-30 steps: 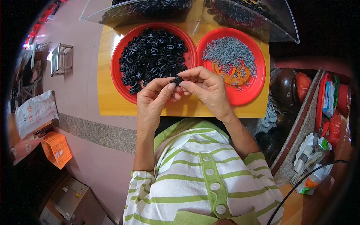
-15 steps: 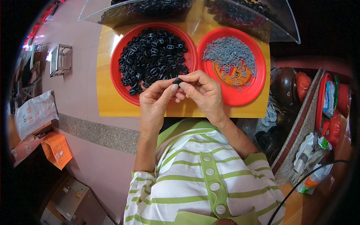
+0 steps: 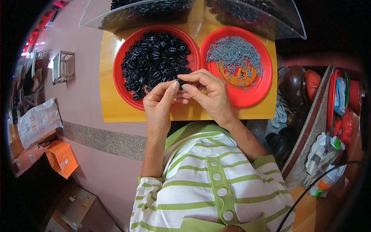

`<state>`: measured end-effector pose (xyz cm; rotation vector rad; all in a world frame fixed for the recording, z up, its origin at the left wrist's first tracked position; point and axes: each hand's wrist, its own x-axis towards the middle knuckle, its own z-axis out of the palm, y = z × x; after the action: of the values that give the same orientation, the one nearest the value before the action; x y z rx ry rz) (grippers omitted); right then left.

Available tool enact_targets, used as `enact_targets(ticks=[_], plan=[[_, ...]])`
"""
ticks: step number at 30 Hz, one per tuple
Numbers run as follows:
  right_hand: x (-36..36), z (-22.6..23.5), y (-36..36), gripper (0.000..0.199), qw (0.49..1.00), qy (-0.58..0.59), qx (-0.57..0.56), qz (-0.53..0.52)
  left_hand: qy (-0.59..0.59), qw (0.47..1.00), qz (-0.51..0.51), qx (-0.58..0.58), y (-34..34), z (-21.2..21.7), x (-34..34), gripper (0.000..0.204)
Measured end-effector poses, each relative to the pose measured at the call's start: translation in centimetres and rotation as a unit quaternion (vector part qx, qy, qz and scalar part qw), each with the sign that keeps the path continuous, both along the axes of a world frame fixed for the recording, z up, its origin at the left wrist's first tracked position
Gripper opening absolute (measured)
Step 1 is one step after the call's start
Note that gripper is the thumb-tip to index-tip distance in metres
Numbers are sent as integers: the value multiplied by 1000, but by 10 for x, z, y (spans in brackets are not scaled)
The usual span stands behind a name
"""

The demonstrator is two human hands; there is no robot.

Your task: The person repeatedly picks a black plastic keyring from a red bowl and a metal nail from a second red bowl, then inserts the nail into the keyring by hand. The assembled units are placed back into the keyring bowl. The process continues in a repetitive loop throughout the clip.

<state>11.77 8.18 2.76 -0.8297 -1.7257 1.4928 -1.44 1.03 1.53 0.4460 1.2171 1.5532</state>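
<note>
Both hands meet over the near edge of the yellow board (image 3: 112,104), where the left hand (image 3: 160,104) and the right hand (image 3: 210,96) pinch one small black oval piece (image 3: 181,81) between thumb and fingertips pressed together from either side; the piece sits just above the near rim of the left red plate (image 3: 119,83). Holding it close to the body and directly between the two supplies appears to keep both within short reach. The left red plate carries a heap of black oval pieces (image 3: 154,62); the right red plate (image 3: 266,83), touching it, carries a pile of thin grey pins (image 3: 234,52) spread over its far half. A clear plastic cover (image 3: 288,23) stands at the far edge over more dark parts. The board rests above a pinkish tiled floor (image 3: 81,89) with a speckled grey strip (image 3: 104,141). Cluttered shelves with bottles (image 3: 324,154) lie right; an orange paper (image 3: 62,158) and a white bag (image 3: 38,120) lie left.
</note>
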Motion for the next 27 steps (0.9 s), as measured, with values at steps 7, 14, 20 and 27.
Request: enact_targets(ticks=[7,14,20,27], plan=[[-3,1,1,31,991,-32,125,-38,-83,995,51,11,1,-10,5,13],[4,-5,8,26,991,-24,130,-35,-48,996,73,26,9,9,22,18],[10,-5,15,23,998,-2,63,8,115,985,28,121,5,-13,14,22],[12,-2,19,23,997,1,63,47,166,969,22,180,3,-22,13,19]])
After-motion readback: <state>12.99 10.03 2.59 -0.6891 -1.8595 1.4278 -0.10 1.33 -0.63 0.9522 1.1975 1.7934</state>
